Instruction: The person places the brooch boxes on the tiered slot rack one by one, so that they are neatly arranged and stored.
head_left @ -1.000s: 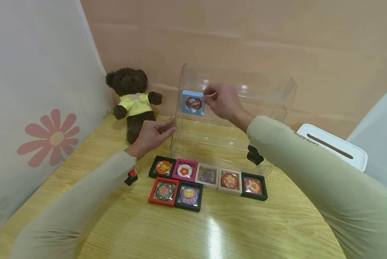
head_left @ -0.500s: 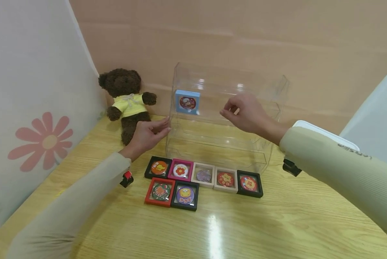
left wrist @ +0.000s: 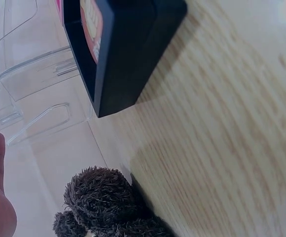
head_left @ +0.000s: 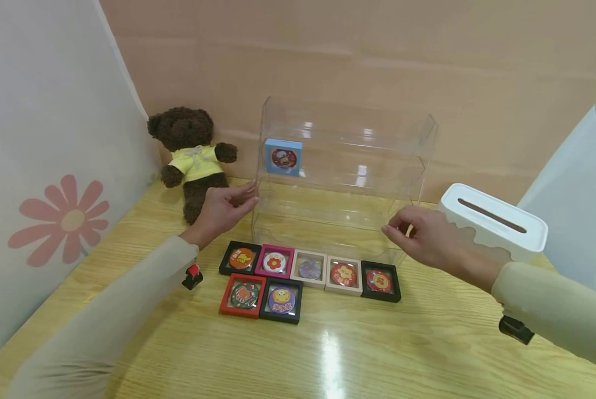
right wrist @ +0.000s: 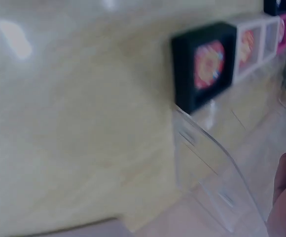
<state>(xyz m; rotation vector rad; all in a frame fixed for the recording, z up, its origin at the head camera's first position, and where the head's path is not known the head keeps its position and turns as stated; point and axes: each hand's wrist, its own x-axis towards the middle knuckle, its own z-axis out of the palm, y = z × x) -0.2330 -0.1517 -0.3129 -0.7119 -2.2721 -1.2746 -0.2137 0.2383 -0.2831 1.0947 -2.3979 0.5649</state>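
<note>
A clear acrylic tiered display stand (head_left: 338, 141) stands at the back of the table. A light-blue framed badge (head_left: 283, 157) sits at the left of its upper tier. My left hand (head_left: 220, 209) is at the stand's left side, its fairly straight fingertips right at the edge. Beside the stand's lower right corner is my right hand (head_left: 430, 235), fingers loosely bent and holding nothing. In front lie several framed badges in two rows, among them a black frame (head_left: 380, 281) at the right end, a pink frame (head_left: 275, 260) and a red frame (head_left: 242, 296).
Left of the stand a brown teddy bear (head_left: 190, 155) in a yellow shirt leans behind my left hand. A white tissue box (head_left: 497, 216) stands to the right, partly behind my right hand. A peach backdrop (head_left: 358, 50) rises behind the stand.
My right hand has let go of the light-blue framed badge and moved right and down to beside the stand's lower right. The badge stays on the stand. My left hand keeps its place at the edge.
</note>
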